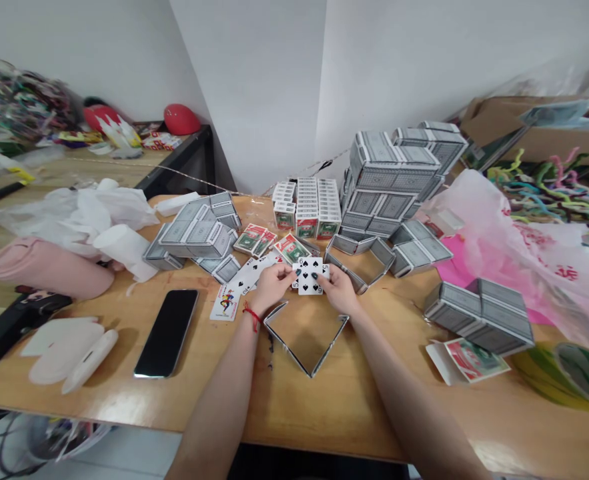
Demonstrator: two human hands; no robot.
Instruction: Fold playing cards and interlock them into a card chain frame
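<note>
My left hand [273, 287] and my right hand [338, 288] together pinch a nine of spades playing card [309, 277] face up, above the table. Just below the hands stands an open square frame made of cards on edge [306, 333]. Loose face-up cards [239, 283] and a joker card [225, 303] lie to the left of my left hand. A red string is tied round my left wrist.
A black phone [167, 331] lies front left. Blocks folded from cards are stacked at the back [394, 180], left [199, 233] and right [481, 313]. Card packs [307, 207] stand in rows. A pink plastic bag [514, 253], tissue paper [84, 213] and a white case [69, 350] sit around.
</note>
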